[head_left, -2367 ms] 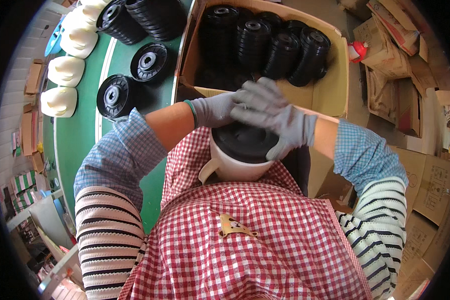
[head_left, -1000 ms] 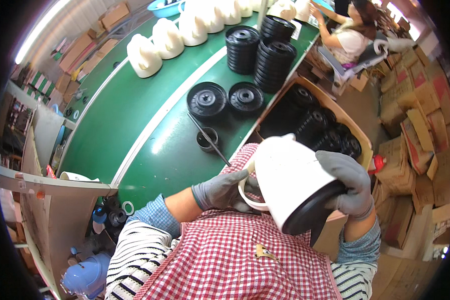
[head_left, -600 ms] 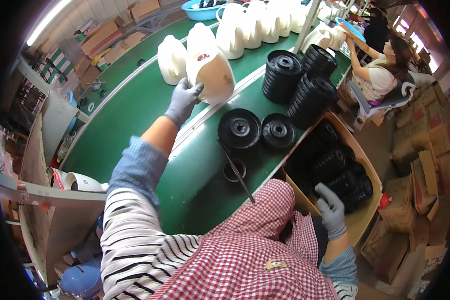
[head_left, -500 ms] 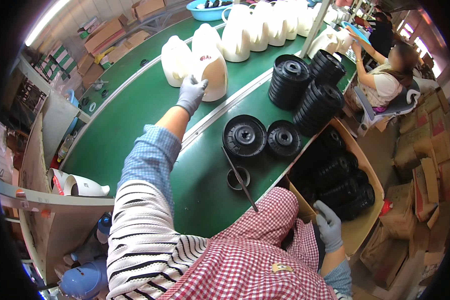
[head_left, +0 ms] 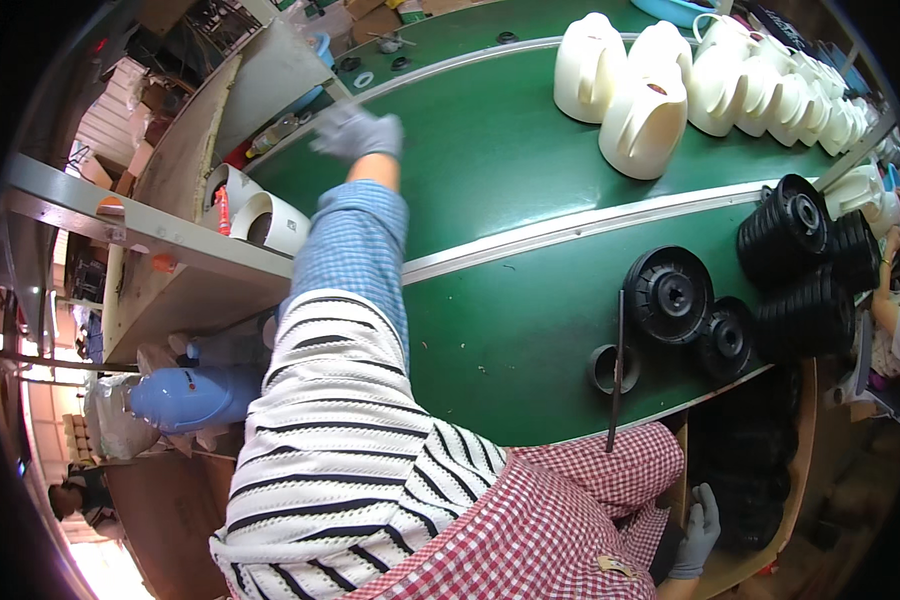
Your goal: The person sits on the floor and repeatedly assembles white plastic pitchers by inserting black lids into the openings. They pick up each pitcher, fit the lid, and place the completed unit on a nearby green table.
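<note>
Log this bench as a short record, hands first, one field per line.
Left hand: gloved, blurred, nothing visible in it, near two white vessels
Right hand: gloved, beside the cardboard box
Table: green, divided by a pale strip
Beyond strip: cream jug bodies
Near side: two black discs, black stacks, dark rod crossing a small black ring in view

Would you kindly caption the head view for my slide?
Gloved left hand outstretched; cream housings and black discs on green worktop.
</note>
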Tool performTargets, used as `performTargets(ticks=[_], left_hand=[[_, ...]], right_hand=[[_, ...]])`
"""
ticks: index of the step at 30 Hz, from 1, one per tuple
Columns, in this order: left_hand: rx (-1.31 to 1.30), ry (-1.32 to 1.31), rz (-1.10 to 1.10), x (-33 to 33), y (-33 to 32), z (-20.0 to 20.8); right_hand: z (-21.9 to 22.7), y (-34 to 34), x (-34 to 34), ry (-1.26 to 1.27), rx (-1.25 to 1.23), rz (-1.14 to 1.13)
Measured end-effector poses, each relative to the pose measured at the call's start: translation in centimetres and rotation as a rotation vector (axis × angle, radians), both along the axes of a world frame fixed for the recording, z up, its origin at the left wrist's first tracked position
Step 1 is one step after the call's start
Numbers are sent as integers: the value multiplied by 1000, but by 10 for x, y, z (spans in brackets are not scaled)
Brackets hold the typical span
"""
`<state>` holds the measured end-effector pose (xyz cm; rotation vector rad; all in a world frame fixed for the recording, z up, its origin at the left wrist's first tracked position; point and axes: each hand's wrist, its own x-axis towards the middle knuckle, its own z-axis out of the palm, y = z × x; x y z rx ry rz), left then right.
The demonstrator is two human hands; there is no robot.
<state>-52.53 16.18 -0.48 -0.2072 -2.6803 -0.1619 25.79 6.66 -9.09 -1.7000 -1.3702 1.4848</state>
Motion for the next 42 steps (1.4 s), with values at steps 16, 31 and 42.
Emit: performTargets(ticks=[16,31,42], left_hand=[[65,-331,444,-33,-165,1],[375,71,-1591,232,-99,104],[1084,-360,-2166,368,-135,49]], right_hand=[[37,-6,-9,37,3,25],[225,79,-270,214,455,687],[209,19,-129,287,393,237]])
